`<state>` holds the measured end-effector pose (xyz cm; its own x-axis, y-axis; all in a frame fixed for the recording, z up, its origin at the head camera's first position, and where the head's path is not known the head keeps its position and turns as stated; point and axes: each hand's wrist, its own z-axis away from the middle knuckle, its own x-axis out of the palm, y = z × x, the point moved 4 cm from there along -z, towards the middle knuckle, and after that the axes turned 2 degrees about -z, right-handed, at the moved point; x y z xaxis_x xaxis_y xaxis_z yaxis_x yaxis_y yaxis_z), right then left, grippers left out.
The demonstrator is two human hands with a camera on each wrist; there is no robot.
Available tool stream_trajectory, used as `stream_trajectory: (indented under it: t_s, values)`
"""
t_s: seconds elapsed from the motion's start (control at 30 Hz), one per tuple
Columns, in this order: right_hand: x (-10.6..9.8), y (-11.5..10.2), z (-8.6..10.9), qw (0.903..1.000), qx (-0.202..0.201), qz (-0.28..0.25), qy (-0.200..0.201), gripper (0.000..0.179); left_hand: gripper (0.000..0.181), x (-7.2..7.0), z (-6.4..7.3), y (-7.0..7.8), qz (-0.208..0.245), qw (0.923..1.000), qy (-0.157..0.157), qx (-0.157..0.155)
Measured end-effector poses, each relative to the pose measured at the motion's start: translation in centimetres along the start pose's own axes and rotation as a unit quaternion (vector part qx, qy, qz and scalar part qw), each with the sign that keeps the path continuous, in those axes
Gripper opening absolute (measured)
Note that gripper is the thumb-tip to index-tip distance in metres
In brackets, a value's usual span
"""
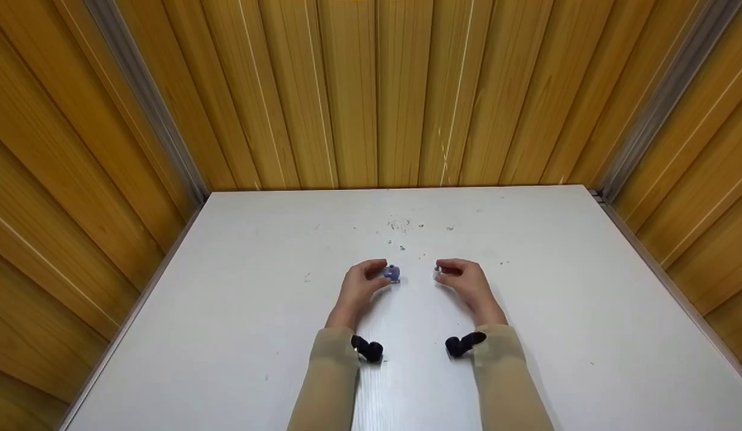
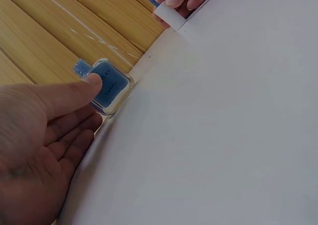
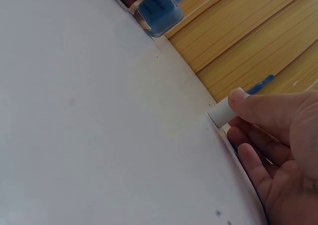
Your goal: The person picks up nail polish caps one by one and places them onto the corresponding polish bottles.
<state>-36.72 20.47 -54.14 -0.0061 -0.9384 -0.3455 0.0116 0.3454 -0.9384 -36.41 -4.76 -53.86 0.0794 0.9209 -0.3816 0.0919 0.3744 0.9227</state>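
A small glass bottle of blue nail polish [image 2: 112,88], uncapped at its threaded neck, is pinched between thumb and fingers of my left hand [image 1: 360,286]. Across a gap to the right, my right hand [image 1: 470,284] pinches the bottle's white cap [image 3: 222,113] by its sides. From the cap a blue-coated brush [image 3: 261,85] points up, away from the tabletop. Bottle and cap stand apart, both at or just over the white table; whether the bottle touches it I cannot tell.
The white table [image 1: 239,311] has dark specks and scuffs [image 1: 399,225] beyond the hands. Yellow wood-look panels [image 1: 401,96] rise behind it and at both sides. A black wrist camera [image 1: 368,348] sits on the left sleeve, another [image 1: 464,344] on the right.
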Motion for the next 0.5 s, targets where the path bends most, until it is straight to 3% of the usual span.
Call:
stream_trajectory:
  t_s: [0.5]
  values:
    - [0.00,-0.01,0.02,0.9993,-0.014,0.030,0.015,0.035,0.037,0.28,0.03,-0.01,-0.045,0.9987,0.012,0.019]
